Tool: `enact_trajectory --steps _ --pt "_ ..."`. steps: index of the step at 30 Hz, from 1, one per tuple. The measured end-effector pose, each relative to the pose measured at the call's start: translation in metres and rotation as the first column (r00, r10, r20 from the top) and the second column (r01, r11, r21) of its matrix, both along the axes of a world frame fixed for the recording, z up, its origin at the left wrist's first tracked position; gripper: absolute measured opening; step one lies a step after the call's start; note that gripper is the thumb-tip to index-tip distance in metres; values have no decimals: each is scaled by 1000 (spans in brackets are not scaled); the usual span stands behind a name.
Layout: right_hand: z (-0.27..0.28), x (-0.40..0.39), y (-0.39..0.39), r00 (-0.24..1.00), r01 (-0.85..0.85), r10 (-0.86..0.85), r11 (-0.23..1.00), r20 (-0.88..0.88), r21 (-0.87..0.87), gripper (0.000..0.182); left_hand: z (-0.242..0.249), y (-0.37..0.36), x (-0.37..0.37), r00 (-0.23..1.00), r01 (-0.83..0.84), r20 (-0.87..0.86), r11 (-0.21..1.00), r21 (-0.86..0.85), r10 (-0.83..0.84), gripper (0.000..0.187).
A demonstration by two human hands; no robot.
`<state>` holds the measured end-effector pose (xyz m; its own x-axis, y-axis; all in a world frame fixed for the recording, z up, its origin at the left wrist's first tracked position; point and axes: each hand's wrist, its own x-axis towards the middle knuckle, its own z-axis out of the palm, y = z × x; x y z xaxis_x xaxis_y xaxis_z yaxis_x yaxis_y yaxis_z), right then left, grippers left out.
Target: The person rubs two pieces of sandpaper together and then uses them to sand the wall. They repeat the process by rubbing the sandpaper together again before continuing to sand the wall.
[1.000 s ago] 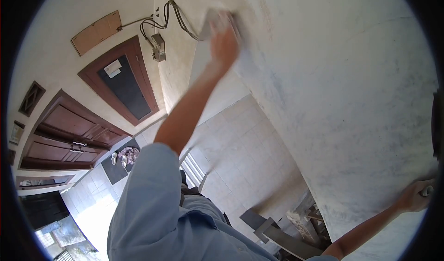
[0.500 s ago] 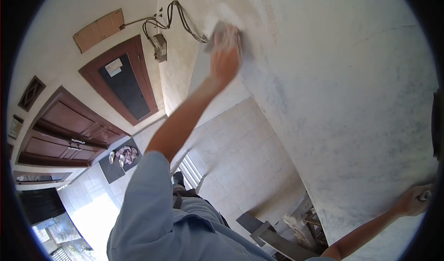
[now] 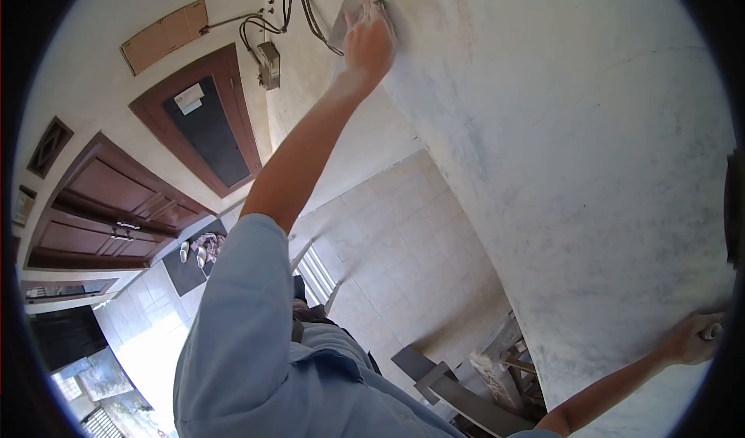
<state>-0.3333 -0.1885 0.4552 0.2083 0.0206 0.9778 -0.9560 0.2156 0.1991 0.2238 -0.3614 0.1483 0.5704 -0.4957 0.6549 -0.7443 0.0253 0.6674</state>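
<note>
Hands (image 3: 369,44) at wall (image 3: 574,166), grey plate (image 3: 339,31) in one

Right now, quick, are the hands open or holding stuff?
Left hand: holding a flat grey tool.
Right hand: closed on a round-ended thing; can't tell what.

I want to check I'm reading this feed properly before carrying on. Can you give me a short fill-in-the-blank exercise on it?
1. The hand holding a flat grey piece at the wall is the person's ____ one.
2. The colour of the sleeve on that same arm is light ____.
3. The panelled double door is a reddish ____.
4. In the picture, the tan panel sits ____ (higher or lower) than the framed dark pane.

Missing words: left; blue; brown; higher.
</note>
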Motion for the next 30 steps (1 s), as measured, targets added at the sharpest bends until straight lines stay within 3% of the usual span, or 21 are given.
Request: enact_trajectory --steps 2,3,4,6,9,12,16,19,22,24,26,30 --pt "2 -14 1 996 84 -84 997 17 2 39 -10 -5 -15 999 -36 -39 999 26 37 42" --pt "-1 -5 2 992 124 -124 992 -8 -32 38 -28 -6 -28 962 -93 228 967 -237 149 40" --pt "-1 -3 2 993 116 -118 992 -32 -52 38 -34 7 -43 991 13 137 986 -163 10 40" --pt "4 -9 -1 995 50 -57 996 -84 -76 37 -44 4 -30 966 40 258 968 -249 26 40" --pt "8 -25 -2 995 101 -101 995 9 2 36 -18 -13 16 993 0 119 1000 -23 2 38" --pt "14 -41 -4 998 61 -61 998 -34 -22 35 -21 -23 6 983 -131 116 987 -93 141 41" --pt "6 -33 -3 999 50 -50 998 13 -40 34 -42 16 -36 979 91 194 989 -113 -68 37" --pt "6 -28 -5 1000 -9 8 998 -10 -55 34 -25 -5 1 998 57 24 997 -57 -56 38" --pt "5 -22 -2 999 41 -40 999 20 -16 35 -30 -20 4 986 -88 134 992 -90 100 35" --pt "6 -22 1 995 94 -94 996 35 10 35 -41 -7 -24 971 -48 209 957 -286 111 34" --pt "1 -9 1 999 51 -51 999 2 -18 35 -55 10 -40 959 24 280 967 -255 50 33" --pt "-4 28 -7 973 -175 157 980 -167 -100 38 -32 -15 7 971 -54 223 988 -144 86 36"
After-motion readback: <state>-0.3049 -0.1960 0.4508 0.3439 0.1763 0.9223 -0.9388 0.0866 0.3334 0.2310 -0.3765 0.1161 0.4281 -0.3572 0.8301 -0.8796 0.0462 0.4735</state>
